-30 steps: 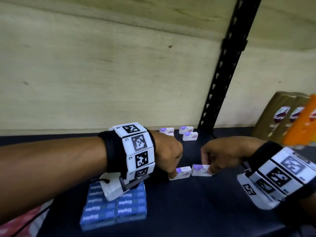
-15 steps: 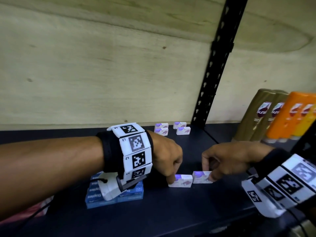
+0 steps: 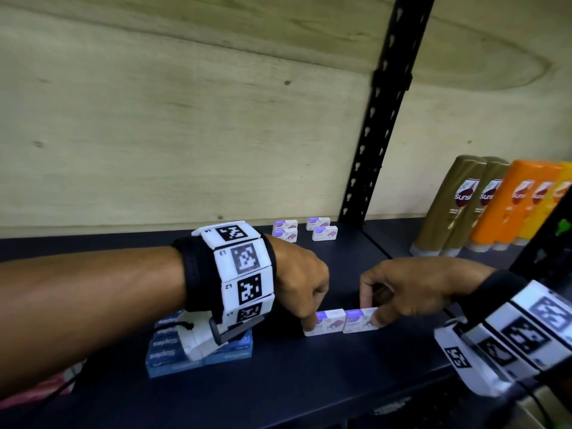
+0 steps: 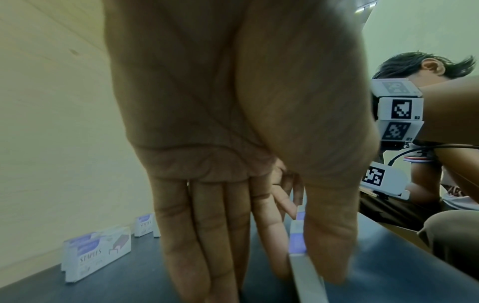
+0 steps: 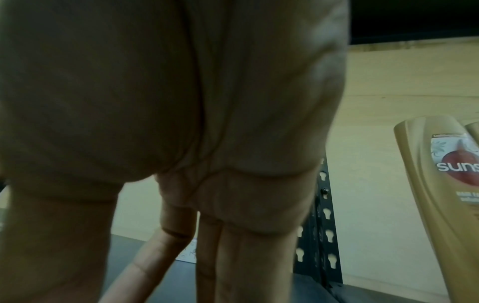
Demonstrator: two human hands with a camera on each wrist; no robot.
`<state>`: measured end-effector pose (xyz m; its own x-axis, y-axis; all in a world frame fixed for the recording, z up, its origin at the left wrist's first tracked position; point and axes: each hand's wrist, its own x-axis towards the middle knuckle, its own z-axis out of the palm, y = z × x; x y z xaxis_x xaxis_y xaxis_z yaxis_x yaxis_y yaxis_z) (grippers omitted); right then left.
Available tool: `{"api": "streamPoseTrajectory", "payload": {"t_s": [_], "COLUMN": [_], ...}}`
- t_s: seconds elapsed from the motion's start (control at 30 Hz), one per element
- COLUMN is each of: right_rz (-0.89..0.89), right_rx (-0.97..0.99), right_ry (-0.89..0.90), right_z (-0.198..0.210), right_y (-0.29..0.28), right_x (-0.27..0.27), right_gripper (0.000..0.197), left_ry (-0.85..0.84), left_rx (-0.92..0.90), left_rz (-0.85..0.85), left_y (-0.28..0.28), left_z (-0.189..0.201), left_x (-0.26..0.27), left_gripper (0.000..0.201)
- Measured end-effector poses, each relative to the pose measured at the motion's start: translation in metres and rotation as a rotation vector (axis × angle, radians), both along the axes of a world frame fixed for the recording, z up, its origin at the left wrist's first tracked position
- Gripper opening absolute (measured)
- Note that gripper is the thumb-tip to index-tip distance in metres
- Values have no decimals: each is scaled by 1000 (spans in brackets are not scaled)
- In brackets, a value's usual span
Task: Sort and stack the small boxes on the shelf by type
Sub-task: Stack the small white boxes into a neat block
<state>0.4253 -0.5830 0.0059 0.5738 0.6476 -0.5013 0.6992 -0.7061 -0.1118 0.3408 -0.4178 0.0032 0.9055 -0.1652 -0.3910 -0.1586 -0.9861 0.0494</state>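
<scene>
Two small white staple boxes with purple corners stand side by side, touching, near the shelf's front. My left hand point(image 3: 311, 320) pinches the left white box point(image 3: 329, 323) between thumb and fingers; the left wrist view shows that box point(image 4: 298, 242) edge-on between my thumb and index finger. My right hand point(image 3: 371, 311) pinches the right white box point(image 3: 359, 325) from above; only a corner of it point(image 5: 188, 253) shows in the right wrist view. More white staple boxes point(image 3: 286, 232) sit in two small groups at the back, also seen as white boxes point(image 4: 98, 254). A stack of blue Staples boxes point(image 3: 173, 351) lies under my left wrist.
Gold and orange shampoo bottles point(image 3: 483, 205) stand at the right, beyond a black slotted upright point(image 3: 380, 125). A plywood panel point(image 3: 154, 119) backs the dark shelf point(image 3: 309, 382). One gold bottle point(image 5: 440, 184) is close to my right hand.
The left white box has been turned square and now sits flush against the right one. Both hands stay on their boxes; the head view has shifted right.
</scene>
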Motion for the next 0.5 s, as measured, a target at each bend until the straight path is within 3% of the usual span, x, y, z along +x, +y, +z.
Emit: {"api": "streamPoseTrajectory", "payload": {"t_s": [0.5], "right_rz": [14], "right_rx": [43], "right_ry": [-36], "right_z": [-4], "right_y": [-5], "right_x": [-1], "right_gripper": [16], "left_ry": [8], "left_rx": [-21], "left_rz": [20], "left_y": [2], "left_z": [-4], "left_x": [1], "left_gripper": [26]}}
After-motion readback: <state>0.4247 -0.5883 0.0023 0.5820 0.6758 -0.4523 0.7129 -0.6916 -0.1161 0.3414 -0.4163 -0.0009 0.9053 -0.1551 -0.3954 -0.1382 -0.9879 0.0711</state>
